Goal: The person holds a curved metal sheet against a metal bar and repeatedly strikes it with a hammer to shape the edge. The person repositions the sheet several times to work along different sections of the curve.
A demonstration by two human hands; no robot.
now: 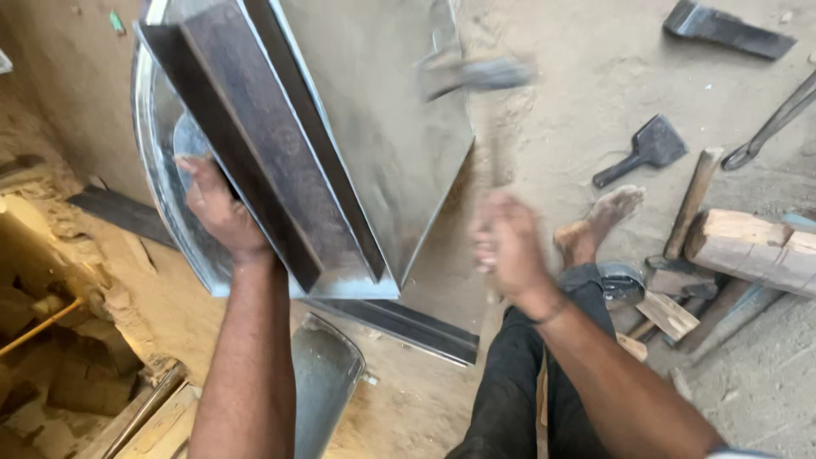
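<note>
The right hand [507, 246] is motion-blurred; individual fingers cannot be resolved. The hammer [476, 76] it grips is smeared: the head reads only as a grey streak, and the handle is nearly invisible against the sheet. The sheet-metal piece [374, 102] is cut off by the upper edge. The left hand [217, 204] is partly hidden behind the dark steel bar [263, 144]; its fingertips cannot be seen. Both forearms leave the frame at the bottom.

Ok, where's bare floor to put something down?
Bare dirt floor lies between the sheet-metal piece and the flat chisel. Crowded at right: wood blocks and scraps beside the foot. Left is rubble.
</note>
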